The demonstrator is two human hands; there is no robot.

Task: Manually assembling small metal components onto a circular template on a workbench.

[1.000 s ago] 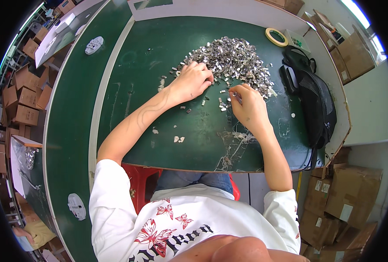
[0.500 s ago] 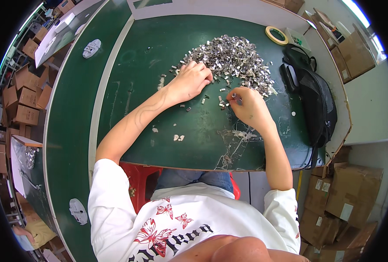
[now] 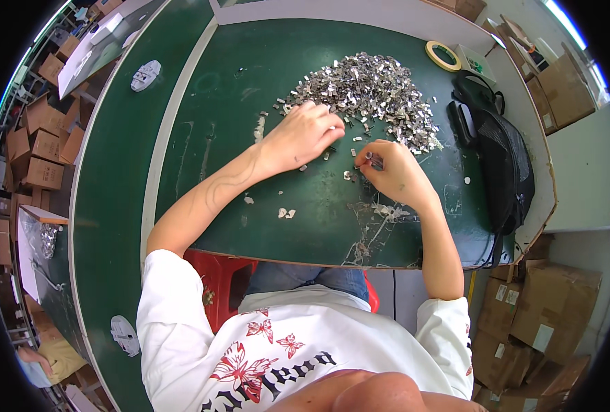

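Observation:
A large pile of small shiny metal pieces (image 3: 370, 93) lies on the green table (image 3: 236, 89). My left hand (image 3: 305, 134) rests palm down at the pile's near edge, its fingers curled onto a few pieces. My right hand (image 3: 387, 172) is just right of it, near the table's middle, with thumb and fingers pinched on a small metal piece (image 3: 370, 158). Loose pieces (image 3: 286, 213) lie scattered in front of both hands.
A black mesh bag (image 3: 497, 158) lies at the table's right end, with a yellow tape roll (image 3: 443, 55) behind it. Cardboard boxes (image 3: 545, 309) stand on the floor to the right and far left. A red stool (image 3: 222, 281) is under me.
My right hand has shifted slightly left and toward me with its pinched piece. My left hand has stayed at the pile's edge, fingers working.

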